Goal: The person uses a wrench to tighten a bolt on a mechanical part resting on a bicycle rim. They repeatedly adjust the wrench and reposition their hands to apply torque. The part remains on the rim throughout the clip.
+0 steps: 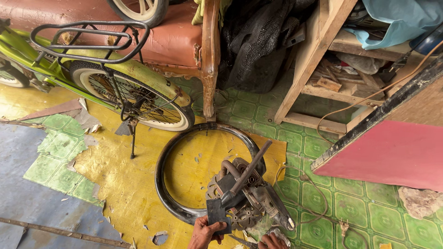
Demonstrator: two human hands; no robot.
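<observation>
Floor work, seen from above. Left hand (206, 232) at the bottom edge, fingers clenched on a dark flat metal plate (217, 213) that stands upright against a greasy engine-like assembly (244, 193). Right hand (272, 241) low at the frame edge, mostly cut off; it rests just beside the assembly's lower end, and whether its fingers grip anything I cannot tell.

The assembly lies on the floor, overlapping the right side of a black tyre (161, 170) that lies flat. A long rusty rod (251, 167) slants up out of the assembly across the tyre's rim.

Open room: the yellow sheet (129, 184) inside and left of the tyre is bare but for scraps; torn green patterned flooring (369, 212) to the right is also open, crossed by a thin cord with a plug (344, 226).

Hemming in: a green bicycle (115, 69) on its stand close behind the tyre, rear wheel nearly touching it; a worn red sofa (175, 37) with a carved wooden leg beyond; a wooden shelf frame (314, 60) stuffed with offcuts and cloth upper right; a red board (392, 152) with a black edge leaning in from the right.
</observation>
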